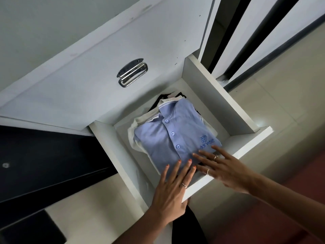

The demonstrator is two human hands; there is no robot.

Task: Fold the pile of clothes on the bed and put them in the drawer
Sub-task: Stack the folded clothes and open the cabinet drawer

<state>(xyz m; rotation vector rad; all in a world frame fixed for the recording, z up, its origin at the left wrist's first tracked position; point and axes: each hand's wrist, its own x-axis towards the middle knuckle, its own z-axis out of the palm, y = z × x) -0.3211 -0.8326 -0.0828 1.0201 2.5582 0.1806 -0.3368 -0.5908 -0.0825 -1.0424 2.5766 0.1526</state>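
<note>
A white drawer [244, 143] stands pulled out below me. Inside lies a folded light-blue polo shirt [168, 136] with three buttons and a blue logo, on top of folded cream and black clothes [140, 122]. My left hand [170, 187] reaches over the drawer's front edge, fingers spread flat on the shirt's near edge. My right hand [226, 168] lies beside it, fingers stretched out flat on the shirt's near right corner. Neither hand grips anything.
Above the open drawer is a shut white drawer front with a metal drop handle [132, 73]. A dark panel [44, 161] lies to the left. White wardrobe doors with dark gaps [246, 37] rise at the upper right, beige floor [290, 103] beside them.
</note>
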